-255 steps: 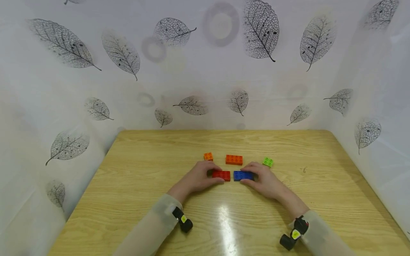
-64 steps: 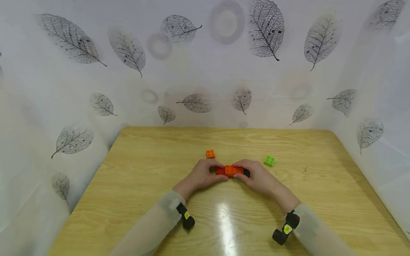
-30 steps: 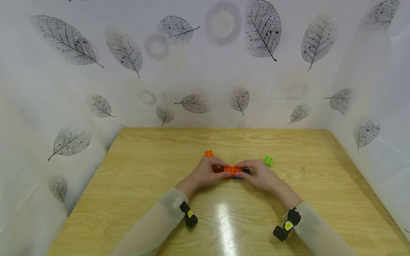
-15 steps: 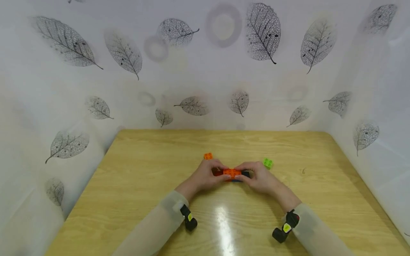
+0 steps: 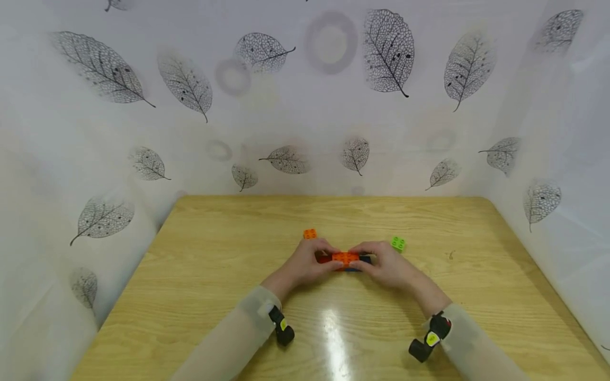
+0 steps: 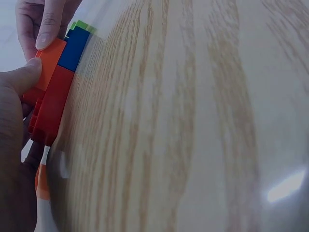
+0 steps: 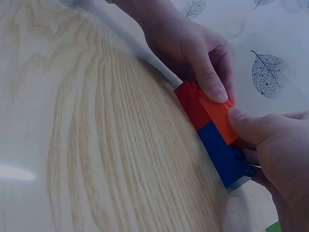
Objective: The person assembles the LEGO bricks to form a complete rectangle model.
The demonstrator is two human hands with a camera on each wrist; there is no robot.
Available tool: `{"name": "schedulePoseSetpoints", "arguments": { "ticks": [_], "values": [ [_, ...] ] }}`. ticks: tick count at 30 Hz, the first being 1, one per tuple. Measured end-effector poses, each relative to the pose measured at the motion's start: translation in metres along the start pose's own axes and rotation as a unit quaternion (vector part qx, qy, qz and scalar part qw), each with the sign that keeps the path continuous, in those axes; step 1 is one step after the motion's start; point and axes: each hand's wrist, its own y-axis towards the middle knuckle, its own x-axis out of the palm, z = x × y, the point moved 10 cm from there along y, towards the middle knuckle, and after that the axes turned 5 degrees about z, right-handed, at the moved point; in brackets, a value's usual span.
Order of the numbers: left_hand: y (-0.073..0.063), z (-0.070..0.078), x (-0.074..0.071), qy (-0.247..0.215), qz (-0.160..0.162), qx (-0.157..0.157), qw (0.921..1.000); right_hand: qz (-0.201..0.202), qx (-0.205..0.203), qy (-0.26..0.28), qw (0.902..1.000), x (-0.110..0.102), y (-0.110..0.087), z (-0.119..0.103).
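Left hand (image 5: 305, 261) and right hand (image 5: 389, 263) are pinching the long orange brick (image 5: 345, 256), thumbs near side, fingers curled behind. It is sitting across the red brick (image 7: 192, 107) and blue brick (image 7: 219, 155), end to end on the table (image 5: 229, 248). Farther back: small orange brick (image 5: 310, 233) resting left, small green brick (image 5: 398, 243) right. Leaf-print cloth (image 5: 305, 116) hanging behind.

Both grips (image 6: 12, 121) (image 6: 46, 19) holding orange brick (image 6: 51, 55), atop red brick (image 6: 55, 101), blue brick (image 6: 75, 48)

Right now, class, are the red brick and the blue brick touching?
Touching. The left wrist view shows the red brick and the blue brick end to end, with no gap between them.
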Motion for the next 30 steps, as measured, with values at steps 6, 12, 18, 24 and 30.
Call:
{"name": "schedulePoseSetpoints", "arguments": {
  "ticks": [6,12,18,24,30],
  "values": [
    [-0.001,0.002,0.001,0.001,-0.001,0.005,1.0,-0.011,0.012,0.005,0.9998,-0.001,-0.001,0.0],
    [-0.001,0.004,0.0,0.007,0.002,0.009,0.9999,-0.011,0.014,0.026,0.9995,-0.01,-0.001,-0.003],
    [-0.002,0.001,-0.001,0.014,0.001,-0.011,0.9998,0.013,0.002,0.027,0.9996,-0.029,-0.003,-0.003],
    [-0.002,0.001,-0.003,0.015,0.005,-0.016,0.9997,0.045,-0.019,-0.001,0.9988,-0.046,-0.004,0.001],
    [-0.002,-0.002,0.0,0.014,0.003,-0.022,0.9997,0.066,0.019,-0.019,0.9974,-0.06,-0.009,0.019]
  ]
}}
